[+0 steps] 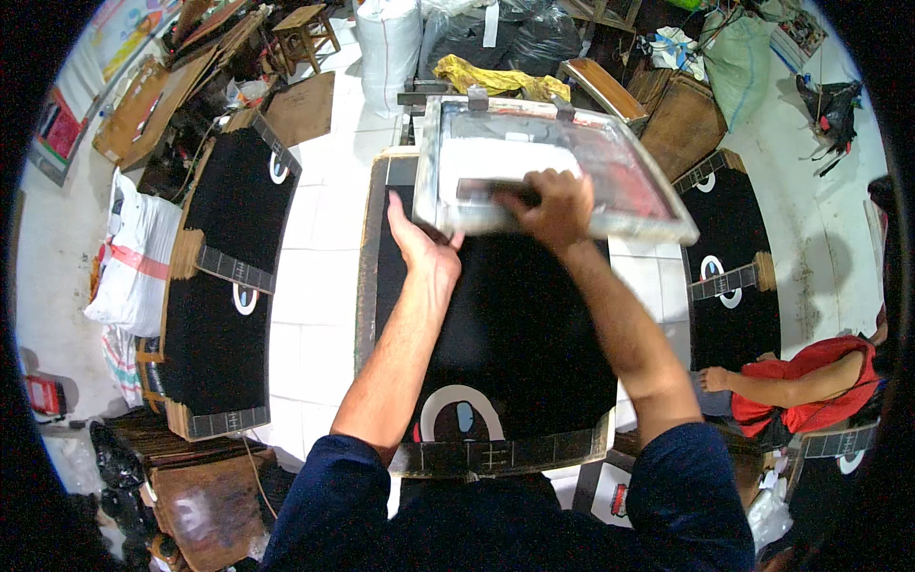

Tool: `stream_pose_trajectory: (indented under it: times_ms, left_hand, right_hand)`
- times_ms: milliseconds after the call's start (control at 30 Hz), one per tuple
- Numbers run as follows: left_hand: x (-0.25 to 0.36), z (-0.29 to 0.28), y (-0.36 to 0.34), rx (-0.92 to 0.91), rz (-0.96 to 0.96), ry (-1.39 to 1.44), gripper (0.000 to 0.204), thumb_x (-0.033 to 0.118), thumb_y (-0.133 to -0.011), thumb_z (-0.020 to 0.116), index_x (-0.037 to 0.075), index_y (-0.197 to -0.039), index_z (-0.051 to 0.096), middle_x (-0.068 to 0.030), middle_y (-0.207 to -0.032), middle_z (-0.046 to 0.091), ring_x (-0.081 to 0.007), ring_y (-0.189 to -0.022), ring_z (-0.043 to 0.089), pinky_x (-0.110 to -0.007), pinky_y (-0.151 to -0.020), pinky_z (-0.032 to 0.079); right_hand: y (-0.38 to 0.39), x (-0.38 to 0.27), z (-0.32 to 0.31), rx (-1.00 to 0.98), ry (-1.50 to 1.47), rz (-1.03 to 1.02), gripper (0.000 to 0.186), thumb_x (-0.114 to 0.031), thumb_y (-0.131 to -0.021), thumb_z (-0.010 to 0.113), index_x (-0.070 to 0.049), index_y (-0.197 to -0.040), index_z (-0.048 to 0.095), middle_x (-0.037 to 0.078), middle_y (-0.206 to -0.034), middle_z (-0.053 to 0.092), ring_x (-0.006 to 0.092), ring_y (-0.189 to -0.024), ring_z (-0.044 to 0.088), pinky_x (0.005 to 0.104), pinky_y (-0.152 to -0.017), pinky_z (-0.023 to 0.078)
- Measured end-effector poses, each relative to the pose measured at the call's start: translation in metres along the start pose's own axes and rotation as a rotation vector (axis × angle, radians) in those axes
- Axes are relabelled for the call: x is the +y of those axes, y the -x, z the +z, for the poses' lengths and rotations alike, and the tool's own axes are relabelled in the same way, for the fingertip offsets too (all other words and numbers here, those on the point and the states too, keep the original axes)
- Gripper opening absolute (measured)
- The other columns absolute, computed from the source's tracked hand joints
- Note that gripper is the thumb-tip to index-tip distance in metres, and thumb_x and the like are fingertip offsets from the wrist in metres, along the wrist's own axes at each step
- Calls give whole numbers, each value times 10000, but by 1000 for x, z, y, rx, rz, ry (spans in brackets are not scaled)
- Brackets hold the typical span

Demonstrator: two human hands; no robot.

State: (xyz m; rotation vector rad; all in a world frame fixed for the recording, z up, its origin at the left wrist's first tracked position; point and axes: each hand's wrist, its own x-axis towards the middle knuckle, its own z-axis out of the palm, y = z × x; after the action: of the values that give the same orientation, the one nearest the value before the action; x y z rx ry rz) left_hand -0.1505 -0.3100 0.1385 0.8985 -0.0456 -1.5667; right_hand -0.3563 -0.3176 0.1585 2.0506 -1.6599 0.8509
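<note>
A screen-printing frame (658,162) with a pale, worn border is tilted over the far part of a black panel (496,305). Two clamps (564,112) sit at its far edge. In my right hand (558,205) is a dark-handled squeegee (477,190), over the white area of the screen. My left hand (424,250) is at the frame's near left corner, fingers stretched forward and thumb apart; whether it bears the frame's weight I cannot tell. The panel's near end carries a white arch with a blue oval (465,417) and a dark grey strip.
Stacks of similar black panels stand left (224,315) and right (729,224). A person in red (801,391) is at the right. White sacks (389,57), black bags and a yellow cloth (500,78) lie beyond the frame. A brown board stack (205,496) is near left.
</note>
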Motion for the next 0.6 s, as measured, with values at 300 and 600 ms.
stream_pose_trajectory:
  times_ms: [300, 600]
  left_hand:
    - [-64, -154, -40, 258, 332, -1135, 688, 343, -852, 827, -67, -1315, 526, -194, -1206, 606, -347, -1186, 572, -455, -1042, 448]
    - [-66, -180, -64, -202, 1030, -1852, 1202, 672, -719, 835, -112, -1507, 378, -311, -1488, 489, -413, -1450, 434, -577, -1207, 297]
  right_hand:
    - [87, 16, 100, -615, 46, 91, 315, -355, -861, 772, -122, -1058, 695, 90, -978, 695, 289, -959, 663, 465, -880, 471]
    - [79, 21, 85, -758, -67, 66, 347, -201, -768, 833, -128, -1066, 669, 67, -960, 695, 301, -981, 662, 486, -823, 463]
